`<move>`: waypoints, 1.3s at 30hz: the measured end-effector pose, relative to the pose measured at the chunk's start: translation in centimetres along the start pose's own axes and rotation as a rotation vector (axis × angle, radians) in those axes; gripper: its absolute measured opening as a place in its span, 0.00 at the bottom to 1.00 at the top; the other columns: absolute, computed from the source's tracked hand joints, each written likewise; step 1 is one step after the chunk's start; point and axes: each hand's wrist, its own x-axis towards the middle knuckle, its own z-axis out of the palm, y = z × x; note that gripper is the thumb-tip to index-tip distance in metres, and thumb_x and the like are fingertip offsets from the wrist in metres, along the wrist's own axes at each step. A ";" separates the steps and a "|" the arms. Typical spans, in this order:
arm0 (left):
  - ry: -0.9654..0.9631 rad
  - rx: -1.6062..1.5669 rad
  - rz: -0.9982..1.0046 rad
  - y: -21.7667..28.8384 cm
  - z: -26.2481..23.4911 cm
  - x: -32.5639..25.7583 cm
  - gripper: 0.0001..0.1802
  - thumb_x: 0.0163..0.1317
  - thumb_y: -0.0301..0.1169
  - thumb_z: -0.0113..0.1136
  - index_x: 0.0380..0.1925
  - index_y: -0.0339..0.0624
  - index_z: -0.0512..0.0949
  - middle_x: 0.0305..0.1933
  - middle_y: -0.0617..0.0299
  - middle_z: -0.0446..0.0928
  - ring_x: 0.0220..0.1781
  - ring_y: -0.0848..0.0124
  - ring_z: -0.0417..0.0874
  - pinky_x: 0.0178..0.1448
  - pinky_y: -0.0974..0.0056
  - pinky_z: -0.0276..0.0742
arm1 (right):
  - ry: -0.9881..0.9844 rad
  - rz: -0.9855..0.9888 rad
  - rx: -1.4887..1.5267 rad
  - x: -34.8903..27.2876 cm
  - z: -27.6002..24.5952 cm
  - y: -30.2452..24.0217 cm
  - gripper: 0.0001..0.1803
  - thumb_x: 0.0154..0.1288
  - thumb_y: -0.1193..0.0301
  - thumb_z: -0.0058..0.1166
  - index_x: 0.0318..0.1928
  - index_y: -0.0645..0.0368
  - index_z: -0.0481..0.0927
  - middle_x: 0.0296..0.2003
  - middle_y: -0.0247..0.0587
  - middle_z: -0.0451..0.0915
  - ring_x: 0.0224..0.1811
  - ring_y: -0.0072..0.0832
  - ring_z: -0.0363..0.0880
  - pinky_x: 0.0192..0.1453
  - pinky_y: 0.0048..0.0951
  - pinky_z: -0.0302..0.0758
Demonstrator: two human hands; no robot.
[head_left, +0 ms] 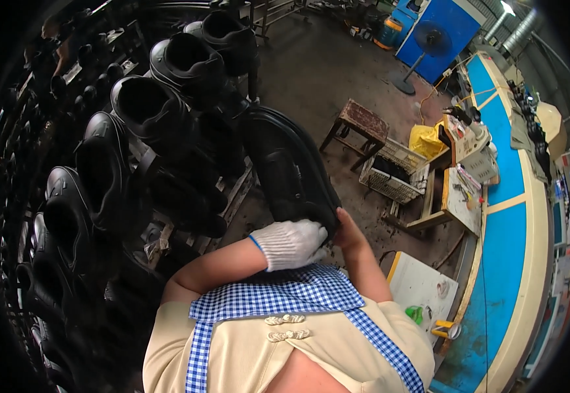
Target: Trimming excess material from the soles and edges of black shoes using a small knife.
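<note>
A large black shoe [288, 164] is in front of my chest, its toe pointing away from me and its heel end near my body. My left hand [291, 243], in a white knit glove with a blue cuff edge, is closed on the heel end, its fingers curled. My bare right hand [348, 230] grips the same end from the right, with most of its fingers hidden behind the shoe. To the left, a rack holds rows of black shoes [144, 108] with their openings showing.
At right runs a long conveyor with a blue belt [498, 255]. A brown stool [363, 124], a white crate [393, 177], a yellow bag [427, 141] and small white-topped tables [462, 196] stand before it. Farther off are a black fan [431, 39] and a blue panel [452, 29].
</note>
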 end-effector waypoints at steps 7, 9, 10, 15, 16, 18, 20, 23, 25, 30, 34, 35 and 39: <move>0.882 -0.432 0.221 -0.8 -4.5 -3.2 0.22 0.57 0.30 0.67 0.52 0.37 0.76 0.52 0.50 0.78 0.53 0.60 0.81 0.55 0.57 0.79 | -0.117 -0.085 0.351 0.5 1.3 1.7 0.54 0.48 0.36 0.63 0.69 0.57 0.65 0.64 0.48 0.71 0.65 0.40 0.71 0.69 0.43 0.69; 1.181 -0.562 0.036 -2.6 -3.6 -2.5 0.34 0.56 0.35 0.68 0.62 0.38 0.67 0.63 0.48 0.68 0.63 0.59 0.74 0.62 0.55 0.74 | -0.161 -0.143 0.232 0.7 1.4 1.9 0.53 0.53 0.31 0.54 0.68 0.58 0.67 0.64 0.46 0.70 0.64 0.38 0.71 0.69 0.44 0.69; 1.196 -0.656 -0.067 -2.6 -4.2 -2.0 0.39 0.56 0.37 0.69 0.65 0.38 0.63 0.65 0.48 0.65 0.65 0.60 0.71 0.65 0.56 0.71 | -0.162 -0.100 0.245 1.0 1.4 2.2 0.52 0.54 0.32 0.54 0.68 0.57 0.66 0.64 0.47 0.70 0.65 0.38 0.71 0.68 0.43 0.70; 1.090 -1.179 -0.208 -3.7 -5.8 -1.7 0.38 0.52 0.34 0.70 0.63 0.38 0.66 0.55 0.55 0.75 0.59 0.65 0.76 0.66 0.62 0.71 | -0.250 -0.017 0.256 0.9 -0.2 3.8 0.42 0.56 0.45 0.63 0.65 0.56 0.70 0.59 0.44 0.75 0.59 0.35 0.76 0.63 0.38 0.74; 1.088 -1.178 -0.214 -3.8 -5.9 -1.9 0.38 0.52 0.34 0.70 0.63 0.38 0.66 0.55 0.55 0.75 0.59 0.65 0.76 0.66 0.62 0.71 | -0.100 0.126 -0.052 1.6 -0.7 3.1 0.36 0.60 0.51 0.62 0.63 0.57 0.72 0.54 0.42 0.78 0.53 0.31 0.77 0.58 0.34 0.75; 1.011 -1.018 -0.136 -3.7 -6.1 -2.7 0.35 0.49 0.31 0.71 0.59 0.38 0.71 0.53 0.57 0.77 0.56 0.66 0.77 0.64 0.62 0.73 | 0.119 0.009 -0.469 2.1 1.5 0.9 0.18 0.68 0.65 0.57 0.54 0.59 0.78 0.39 0.31 0.80 0.39 0.19 0.76 0.43 0.23 0.74; 0.908 -0.970 -0.120 -3.5 -6.5 -3.2 0.35 0.47 0.32 0.73 0.58 0.38 0.72 0.52 0.56 0.77 0.56 0.67 0.78 0.63 0.62 0.74 | 0.137 -0.401 -0.700 2.4 3.0 -2.4 0.12 0.64 0.73 0.61 0.48 0.61 0.83 0.34 0.29 0.78 0.33 0.16 0.75 0.36 0.20 0.72; 0.735 -0.890 -0.101 -2.6 -7.0 -4.0 0.38 0.43 0.38 0.78 0.56 0.37 0.74 0.51 0.55 0.78 0.55 0.66 0.79 0.61 0.63 0.75 | -0.077 -0.939 -0.984 1.1 8.0 -9.2 0.13 0.58 0.78 0.65 0.45 0.63 0.84 0.34 0.35 0.79 0.31 0.19 0.75 0.34 0.20 0.72; 0.566 -0.738 -0.150 -1.7 -7.6 -4.2 0.41 0.42 0.42 0.80 0.56 0.36 0.74 0.51 0.54 0.78 0.53 0.65 0.80 0.60 0.63 0.76 | -0.259 -1.095 -1.136 0.5 11.3 -12.5 0.17 0.53 0.82 0.66 0.46 0.61 0.84 0.34 0.38 0.79 0.24 0.21 0.76 0.27 0.17 0.72; 0.450 -0.663 -0.109 -1.3 -7.0 -4.1 0.41 0.44 0.47 0.78 0.55 0.35 0.74 0.50 0.52 0.80 0.52 0.64 0.81 0.58 0.63 0.77 | -0.458 -1.201 -1.572 -0.4 13.4 -15.2 0.17 0.42 0.79 0.67 0.38 0.60 0.83 0.32 0.33 0.78 0.22 0.25 0.76 0.21 0.23 0.74; 0.331 -0.467 -0.075 -2.0 -6.2 -3.6 0.40 0.46 0.50 0.74 0.55 0.35 0.74 0.50 0.51 0.80 0.52 0.58 0.82 0.56 0.59 0.77 | -0.606 -1.096 -2.013 -1.4 14.8 -16.2 0.06 0.45 0.73 0.60 0.27 0.57 0.77 0.26 0.31 0.71 0.25 0.22 0.73 0.19 0.24 0.71; 0.329 -0.473 -0.083 -1.6 -6.2 -3.6 0.40 0.46 0.50 0.74 0.55 0.35 0.74 0.50 0.51 0.80 0.52 0.58 0.82 0.56 0.59 0.77 | -0.611 -1.089 -2.005 -1.7 15.2 -16.2 0.06 0.45 0.73 0.60 0.27 0.57 0.77 0.26 0.31 0.71 0.25 0.22 0.73 0.19 0.24 0.71; 0.243 -0.383 -0.116 -1.0 -6.0 -3.2 0.40 0.45 0.49 0.75 0.54 0.35 0.75 0.50 0.50 0.80 0.53 0.58 0.82 0.56 0.59 0.77 | -0.678 -1.015 -2.301 -2.3 15.5 -15.2 0.05 0.45 0.71 0.54 0.22 0.53 0.71 0.24 0.30 0.66 0.25 0.21 0.71 0.19 0.21 0.69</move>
